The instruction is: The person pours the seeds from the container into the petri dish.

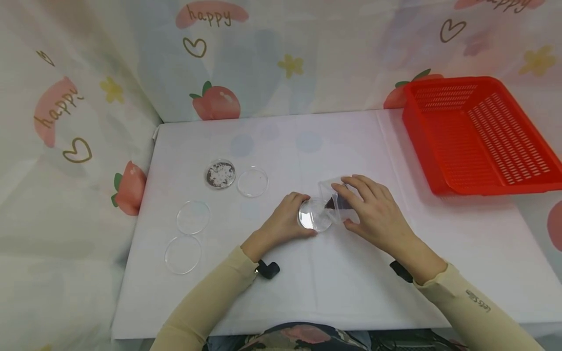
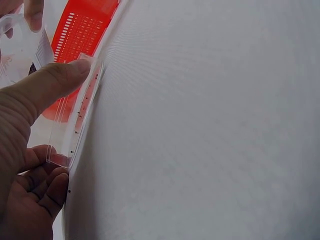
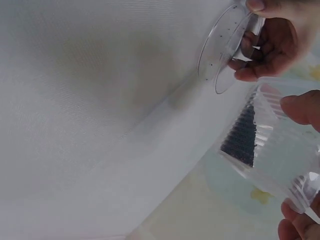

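Note:
My left hand [image 1: 286, 218] grips the sides of a clear round petri dish [image 1: 313, 219] on the table, thumb on the near side and fingers on the far side. A few dark specks lie in the dish [image 3: 222, 45], seen in the right wrist view. My right hand [image 1: 379, 212] holds a clear ribbed plastic container [image 3: 282, 152] between thumb and fingers. It is tilted toward the dish, and dark grains [image 3: 242, 137] are heaped against one of its sides. In the head view its lower edge overlaps the dish's right rim.
Farther back stands a dish with dark specks [image 1: 221, 174], beside a clear round piece [image 1: 252, 182]. Two more clear round pieces [image 1: 193, 217] lie at the left on the white table [image 1: 351, 292]. A red plastic basket [image 1: 474, 141] occupies the back right corner.

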A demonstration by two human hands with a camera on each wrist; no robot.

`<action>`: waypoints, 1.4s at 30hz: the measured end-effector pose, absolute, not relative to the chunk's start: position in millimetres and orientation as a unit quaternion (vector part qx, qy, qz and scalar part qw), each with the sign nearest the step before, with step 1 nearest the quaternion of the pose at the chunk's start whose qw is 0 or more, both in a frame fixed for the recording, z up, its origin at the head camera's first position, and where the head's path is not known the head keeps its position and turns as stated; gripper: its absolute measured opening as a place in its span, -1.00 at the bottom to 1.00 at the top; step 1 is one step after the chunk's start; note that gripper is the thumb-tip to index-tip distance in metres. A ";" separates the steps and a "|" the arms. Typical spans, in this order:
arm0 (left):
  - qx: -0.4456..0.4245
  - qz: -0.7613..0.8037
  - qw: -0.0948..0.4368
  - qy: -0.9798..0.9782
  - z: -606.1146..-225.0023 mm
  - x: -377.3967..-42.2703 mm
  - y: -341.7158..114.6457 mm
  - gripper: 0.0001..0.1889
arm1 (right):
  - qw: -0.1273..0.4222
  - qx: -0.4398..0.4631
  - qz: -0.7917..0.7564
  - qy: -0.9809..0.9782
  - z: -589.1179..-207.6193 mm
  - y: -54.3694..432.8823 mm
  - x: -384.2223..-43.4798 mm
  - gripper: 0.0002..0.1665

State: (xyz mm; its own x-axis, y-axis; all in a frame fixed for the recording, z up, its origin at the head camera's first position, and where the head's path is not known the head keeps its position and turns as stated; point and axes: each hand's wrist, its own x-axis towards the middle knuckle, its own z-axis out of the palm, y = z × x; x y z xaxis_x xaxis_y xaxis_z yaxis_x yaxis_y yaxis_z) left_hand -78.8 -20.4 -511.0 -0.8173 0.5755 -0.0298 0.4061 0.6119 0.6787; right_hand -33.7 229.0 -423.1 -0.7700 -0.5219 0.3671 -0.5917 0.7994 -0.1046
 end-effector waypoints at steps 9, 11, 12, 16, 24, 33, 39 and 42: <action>0.276 0.335 0.128 0.892 -509.3 -79.0 -19.8 -0.01 | 0.161 0.301 0.096 -0.935 -417.9 227.6 -32.7 0.13; 0.276 0.338 0.128 0.891 -508.8 -78.6 -20.1 -0.02 | 0.162 0.301 0.094 -0.935 -416.7 227.0 -32.6 0.13; 0.276 0.339 0.127 0.890 -508.7 -78.4 -20.2 -0.02 | 0.162 0.302 0.093 -0.935 -416.0 226.7 -32.5 0.13; 0.278 0.342 0.124 0.889 -508.9 -77.9 -20.9 -0.02 | 0.162 0.304 0.089 -0.935 -414.0 225.8 -32.9 0.13; 0.278 0.337 0.124 0.891 -509.8 -78.8 -20.6 0.00 | 0.165 0.306 0.086 -0.934 -411.8 225.2 -33.8 0.13; 0.277 0.334 0.121 0.893 -509.7 -79.2 -19.7 0.01 | 0.164 0.283 0.098 -0.940 -415.3 227.0 -34.0 0.12; 0.273 0.337 0.126 0.892 -510.1 -78.6 -18.8 0.01 | 0.127 0.207 0.188 -0.952 -427.6 237.0 -37.1 0.08; 0.271 0.337 0.131 0.892 -509.4 -79.0 -20.1 0.01 | 0.066 0.109 0.257 -0.958 -437.1 243.9 -38.2 0.10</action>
